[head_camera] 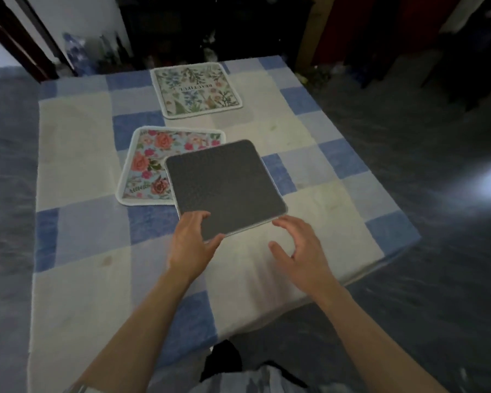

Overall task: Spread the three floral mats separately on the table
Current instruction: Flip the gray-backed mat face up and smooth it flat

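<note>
The third mat (224, 188) shows only its dark grey underside, so its floral face is turned down. It sits near the middle of the table (77, 154), slightly toward 6 o'clock, and its far-left corner overlaps the rose-patterned mat (146, 165), which lies just beside it at 10 o'clock. The pale botanical mat (196, 89), printed with a word, lies flat and well apart at 12 o'clock, near the table's far edge.

The left hand (192, 239) pinches the grey mat's near-left corner, thumb on top and fingers curled under the edge, so that corner looks lifted a little off the checked blue-and-white tablecloth (318, 154). The right hand (298, 245) is beside the near-right corner at 5 o'clock, fingers spread and curved, gripping nothing; whether a fingertip touches the edge I cannot tell.

The step in hand appears to be turning this mat over and giving it its own spot. To do it well, the right hand should take the near-right corner so both near corners are held, then lift the mat clear of the rose mat before flipping, so the one beneath is not dragged. The open cloth toward 3 o'clock seems the best landing place, leaving a gap on every side
</note>
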Demonstrator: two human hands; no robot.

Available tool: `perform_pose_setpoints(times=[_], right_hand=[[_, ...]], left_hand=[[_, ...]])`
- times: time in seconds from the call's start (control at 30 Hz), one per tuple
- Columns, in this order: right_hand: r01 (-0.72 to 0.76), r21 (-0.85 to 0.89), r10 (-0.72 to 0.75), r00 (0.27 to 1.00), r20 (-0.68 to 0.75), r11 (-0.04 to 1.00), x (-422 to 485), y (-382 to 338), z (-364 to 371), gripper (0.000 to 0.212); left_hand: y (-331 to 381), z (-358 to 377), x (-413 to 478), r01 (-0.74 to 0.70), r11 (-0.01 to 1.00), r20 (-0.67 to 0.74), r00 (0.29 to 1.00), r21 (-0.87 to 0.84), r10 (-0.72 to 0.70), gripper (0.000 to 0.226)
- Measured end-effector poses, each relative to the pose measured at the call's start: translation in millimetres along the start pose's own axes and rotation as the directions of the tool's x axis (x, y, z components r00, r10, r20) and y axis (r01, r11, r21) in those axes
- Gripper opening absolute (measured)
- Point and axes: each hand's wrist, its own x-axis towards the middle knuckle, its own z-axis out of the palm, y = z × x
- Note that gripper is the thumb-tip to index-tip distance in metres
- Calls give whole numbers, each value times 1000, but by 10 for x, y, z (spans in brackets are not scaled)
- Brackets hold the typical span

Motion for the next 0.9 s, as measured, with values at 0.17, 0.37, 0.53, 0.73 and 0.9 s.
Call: perform_pose_setpoints(times=[0.17, 0.37, 0.53, 0.73, 0.9], right_hand=[[29, -59, -28, 999, 21, 998, 420, 242, -76, 39], [73, -26, -67, 981, 181, 997, 930, 600, 136, 44], [205, -78, -162, 913, 375, 976, 1235, 998, 321, 47], [295, -165, -190, 865, 465, 941, 1378, 1280, 434, 49], [404, -179, -301, 856, 421, 897, 1461, 1327, 483, 37]], left_hand=[[7, 189, 28, 65, 988, -26, 998, 139, -62, 58], [-13, 363, 173, 115, 964, -27, 993, 240, -112, 55], [-4, 536, 277, 74, 907, 33, 995, 414, -96, 52], [-100, 623, 300, 27, 912, 138, 986, 409, -91, 53], [-134, 535, 390, -40, 910, 189, 981, 412, -42, 46]])
